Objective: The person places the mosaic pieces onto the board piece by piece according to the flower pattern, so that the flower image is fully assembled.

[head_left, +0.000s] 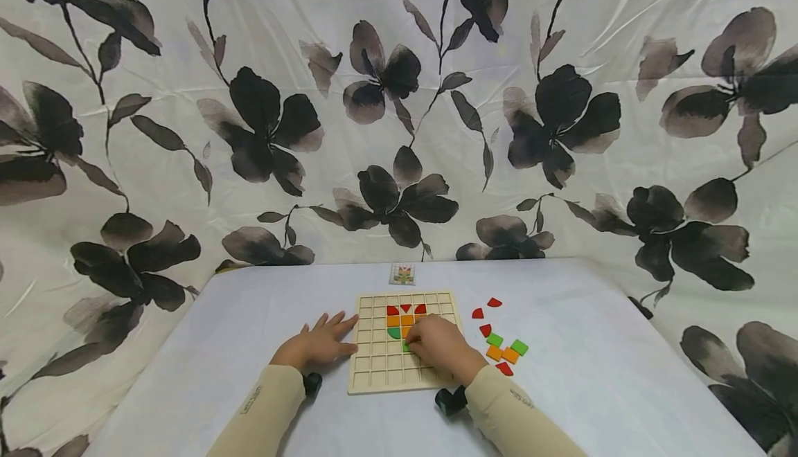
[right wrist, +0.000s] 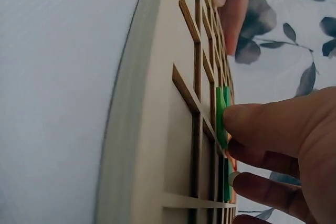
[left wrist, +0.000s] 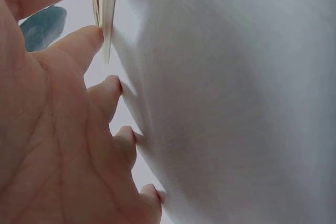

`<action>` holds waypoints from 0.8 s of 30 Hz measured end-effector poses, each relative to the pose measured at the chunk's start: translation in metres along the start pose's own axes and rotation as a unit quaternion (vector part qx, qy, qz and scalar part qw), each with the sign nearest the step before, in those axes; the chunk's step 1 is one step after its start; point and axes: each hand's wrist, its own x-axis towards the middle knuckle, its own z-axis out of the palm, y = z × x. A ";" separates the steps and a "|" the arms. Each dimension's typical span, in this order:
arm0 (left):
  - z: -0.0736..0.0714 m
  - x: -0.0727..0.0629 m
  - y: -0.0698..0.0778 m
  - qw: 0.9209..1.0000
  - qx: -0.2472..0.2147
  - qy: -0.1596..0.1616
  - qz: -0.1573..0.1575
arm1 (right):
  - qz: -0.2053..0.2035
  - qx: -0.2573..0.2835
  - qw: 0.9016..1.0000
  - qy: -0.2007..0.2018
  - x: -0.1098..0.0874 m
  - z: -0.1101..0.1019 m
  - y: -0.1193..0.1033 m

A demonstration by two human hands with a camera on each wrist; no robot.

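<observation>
A square wooden grid board (head_left: 374, 374) lies on the white table. Its upper middle cells hold red pieces (head_left: 406, 308), orange tiles (head_left: 393, 320) and a green quarter-round piece (head_left: 393, 333). My left hand (head_left: 318, 343) is spread flat beside the board, thumb and index fingertip at its left edge. Over the middle of the board, my right hand (head_left: 439, 346) has its fingers bent down to a green tile (right wrist: 222, 121). In the right wrist view the thumb rests against that tile, the fingertips opposite, and another green piece (right wrist: 227, 181) sits close by. My right hand hides several cells.
Right of the board lie several loose red pieces (head_left: 494, 302), green tiles (head_left: 519, 347) and orange tiles (head_left: 494, 352). A small pattern card (head_left: 402, 274) lies behind the board near the table's far edge. A floral cloth (head_left: 268, 221) hangs behind the table.
</observation>
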 end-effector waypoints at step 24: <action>0.000 -0.001 0.001 1.000 -0.009 0.000 -0.013 | 0.172 0.017 0.985 0.008 -0.029 -0.045 0.080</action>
